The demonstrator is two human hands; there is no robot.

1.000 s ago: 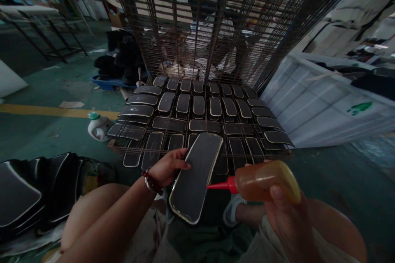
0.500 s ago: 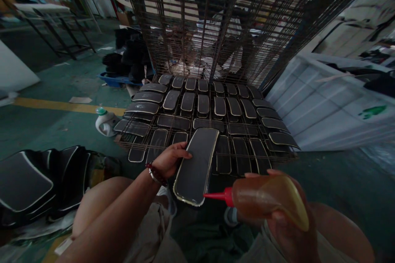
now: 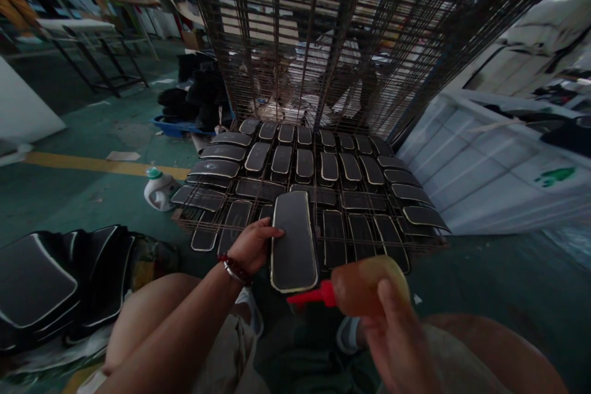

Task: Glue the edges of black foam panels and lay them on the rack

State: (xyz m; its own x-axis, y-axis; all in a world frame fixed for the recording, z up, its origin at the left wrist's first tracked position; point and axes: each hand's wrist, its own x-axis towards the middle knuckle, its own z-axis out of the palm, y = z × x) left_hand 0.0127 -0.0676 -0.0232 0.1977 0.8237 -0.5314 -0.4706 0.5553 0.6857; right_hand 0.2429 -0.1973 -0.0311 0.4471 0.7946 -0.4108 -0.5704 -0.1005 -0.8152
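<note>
My left hand (image 3: 253, 243) grips the left edge of a dark, round-cornered panel (image 3: 294, 240), thumb on its face. A pale yellowish line runs around the panel's rim. In my right hand (image 3: 392, 332) is a squeeze bottle (image 3: 367, 286) of amber liquid, slightly blurred, lying almost level. Its red nozzle (image 3: 309, 297) points left, just below the panel's lower edge; whether it touches cannot be made out. Behind the held panel, many similar panels (image 3: 303, 163) with pale rims lie in rows on a wire rack (image 3: 203, 221).
A tall wire frame (image 3: 318, 43) rises behind the rack. White bins (image 3: 489, 166) stand on the right. To the left are a white jug with a green cap (image 3: 159, 191), a blue tray (image 3: 178, 128) of black pieces, and a pile of dark panels (image 3: 37, 280) by my knee.
The bottle has moved left and slightly up, its nozzle going from the panel's lower right side to below its bottom edge. My left hand has turned the panel more upright.
</note>
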